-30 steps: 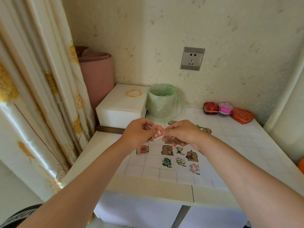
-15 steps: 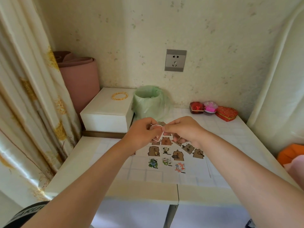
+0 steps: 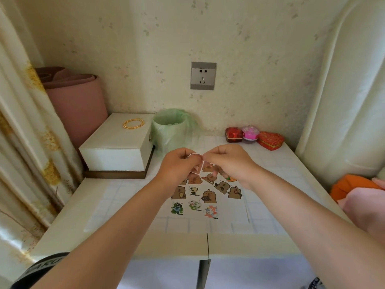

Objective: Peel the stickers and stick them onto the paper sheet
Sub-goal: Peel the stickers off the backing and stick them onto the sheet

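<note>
A small sticker (image 3: 196,168) hangs above the table (image 3: 116,243), pinched between the curled fingertips of the left hand (image 3: 177,166) and the right hand (image 3: 227,162). Just below lies the paper sheet (image 3: 135,202), with rows of bear and flower stickers (image 3: 195,195) on it. Behind stand a white box (image 3: 116,149) topped with gold bangles (image 3: 133,123), a green-lined bin (image 3: 171,128) and red tins (image 3: 270,140).

Box (image 3: 116,151): smooth, softly glossy white, at your ten o'clock.
Bangle (image 3: 133,123): shiny gold metal.
Bin liner (image 3: 173,130): thin translucent green plastic.
Curtain (image 3: 25,142): satiny cloth, your nine o'clock.
Stickers (image 3: 179,192): printed paper.
</note>
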`<move>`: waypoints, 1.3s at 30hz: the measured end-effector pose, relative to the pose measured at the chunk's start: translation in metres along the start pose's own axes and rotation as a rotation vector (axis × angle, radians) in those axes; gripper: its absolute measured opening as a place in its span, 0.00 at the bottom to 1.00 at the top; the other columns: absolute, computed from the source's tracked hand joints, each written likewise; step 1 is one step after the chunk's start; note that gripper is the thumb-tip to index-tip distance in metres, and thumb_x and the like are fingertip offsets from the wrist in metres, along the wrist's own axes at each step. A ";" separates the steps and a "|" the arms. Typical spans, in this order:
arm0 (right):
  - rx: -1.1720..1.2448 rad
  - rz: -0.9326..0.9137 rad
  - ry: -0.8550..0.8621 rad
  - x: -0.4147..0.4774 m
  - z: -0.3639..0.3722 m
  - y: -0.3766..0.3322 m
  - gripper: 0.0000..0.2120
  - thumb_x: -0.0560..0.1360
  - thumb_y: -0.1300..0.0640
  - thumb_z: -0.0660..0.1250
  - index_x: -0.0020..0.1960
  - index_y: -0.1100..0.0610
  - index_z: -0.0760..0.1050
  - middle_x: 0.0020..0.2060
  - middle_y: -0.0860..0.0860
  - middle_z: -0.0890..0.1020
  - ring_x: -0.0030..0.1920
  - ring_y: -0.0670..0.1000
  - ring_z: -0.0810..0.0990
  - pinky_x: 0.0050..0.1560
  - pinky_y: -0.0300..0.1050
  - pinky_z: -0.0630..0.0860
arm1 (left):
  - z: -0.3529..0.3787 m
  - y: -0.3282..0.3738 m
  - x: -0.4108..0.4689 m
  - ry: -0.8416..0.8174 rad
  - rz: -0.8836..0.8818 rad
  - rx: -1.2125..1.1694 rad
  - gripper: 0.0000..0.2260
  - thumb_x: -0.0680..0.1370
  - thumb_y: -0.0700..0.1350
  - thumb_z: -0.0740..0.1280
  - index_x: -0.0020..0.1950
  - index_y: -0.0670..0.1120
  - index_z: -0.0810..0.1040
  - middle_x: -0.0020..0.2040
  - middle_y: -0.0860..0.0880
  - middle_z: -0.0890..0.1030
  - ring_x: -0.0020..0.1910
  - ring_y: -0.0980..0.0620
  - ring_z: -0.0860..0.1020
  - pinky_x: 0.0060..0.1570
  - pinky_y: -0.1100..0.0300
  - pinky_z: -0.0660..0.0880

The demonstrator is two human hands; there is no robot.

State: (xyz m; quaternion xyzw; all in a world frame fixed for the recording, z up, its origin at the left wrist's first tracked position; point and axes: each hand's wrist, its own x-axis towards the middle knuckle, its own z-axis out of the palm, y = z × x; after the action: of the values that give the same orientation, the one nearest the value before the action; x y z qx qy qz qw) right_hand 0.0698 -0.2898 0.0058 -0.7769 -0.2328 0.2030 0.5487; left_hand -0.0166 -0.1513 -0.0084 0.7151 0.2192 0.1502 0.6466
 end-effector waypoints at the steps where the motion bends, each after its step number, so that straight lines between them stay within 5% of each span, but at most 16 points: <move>1: 0.052 0.029 -0.031 0.000 -0.003 -0.001 0.06 0.76 0.56 0.71 0.47 0.59 0.84 0.39 0.53 0.86 0.29 0.49 0.76 0.26 0.39 0.64 | 0.001 0.000 0.001 -0.009 -0.012 -0.025 0.04 0.75 0.40 0.71 0.46 0.40 0.82 0.33 0.47 0.80 0.28 0.54 0.76 0.29 0.65 0.73; 6: 0.192 0.115 -0.124 0.001 -0.013 0.003 0.09 0.77 0.55 0.71 0.52 0.60 0.83 0.41 0.50 0.86 0.30 0.47 0.76 0.29 0.40 0.63 | 0.003 0.002 0.005 -0.089 0.002 -0.052 0.03 0.77 0.42 0.70 0.44 0.44 0.82 0.34 0.50 0.82 0.36 0.51 0.78 0.40 0.58 0.77; 12: 0.040 0.008 -0.011 -0.001 -0.011 0.002 0.06 0.78 0.56 0.71 0.46 0.57 0.84 0.41 0.52 0.87 0.30 0.48 0.76 0.26 0.39 0.64 | 0.006 0.002 0.006 -0.095 -0.001 -0.037 0.04 0.77 0.42 0.70 0.47 0.42 0.83 0.37 0.48 0.82 0.35 0.52 0.79 0.35 0.64 0.77; 17: -0.130 -0.087 0.068 -0.002 -0.005 0.002 0.09 0.79 0.56 0.67 0.46 0.59 0.84 0.25 0.46 0.79 0.25 0.46 0.75 0.24 0.32 0.67 | 0.008 0.002 0.005 -0.094 0.026 -0.038 0.03 0.77 0.41 0.70 0.45 0.42 0.83 0.37 0.46 0.82 0.35 0.53 0.80 0.35 0.64 0.78; 23: 0.029 -0.026 -0.008 0.001 -0.003 -0.001 0.07 0.79 0.57 0.68 0.47 0.57 0.83 0.42 0.50 0.86 0.28 0.48 0.76 0.24 0.39 0.65 | -0.001 0.002 0.008 -0.059 -0.002 -0.037 0.07 0.76 0.43 0.71 0.48 0.40 0.83 0.34 0.49 0.80 0.31 0.56 0.77 0.35 0.64 0.76; 29: -0.044 -0.076 0.006 0.002 0.001 -0.002 0.08 0.79 0.58 0.68 0.46 0.60 0.84 0.42 0.55 0.86 0.28 0.47 0.75 0.24 0.36 0.66 | -0.007 0.003 0.006 -0.063 0.012 -0.019 0.05 0.77 0.43 0.71 0.47 0.42 0.84 0.34 0.49 0.80 0.31 0.56 0.77 0.37 0.64 0.78; 34: -0.186 -0.184 0.054 0.002 0.005 -0.001 0.09 0.79 0.58 0.66 0.44 0.58 0.84 0.24 0.42 0.79 0.22 0.40 0.73 0.25 0.31 0.67 | -0.009 0.005 0.003 -0.061 0.029 -0.010 0.05 0.77 0.42 0.70 0.47 0.40 0.83 0.33 0.50 0.81 0.31 0.56 0.78 0.37 0.64 0.78; 39: -0.300 -0.301 0.057 0.005 0.010 0.003 0.12 0.78 0.59 0.66 0.38 0.49 0.82 0.33 0.51 0.84 0.29 0.45 0.76 0.34 0.41 0.74 | -0.010 0.006 0.001 -0.063 0.070 0.025 0.04 0.77 0.42 0.70 0.43 0.44 0.83 0.32 0.51 0.82 0.32 0.57 0.79 0.35 0.66 0.77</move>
State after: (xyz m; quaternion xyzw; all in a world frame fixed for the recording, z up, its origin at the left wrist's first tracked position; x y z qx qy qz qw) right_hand 0.0685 -0.2807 -0.0001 -0.8116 -0.3583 0.0597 0.4575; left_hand -0.0204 -0.1425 -0.0013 0.7348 0.1756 0.1473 0.6384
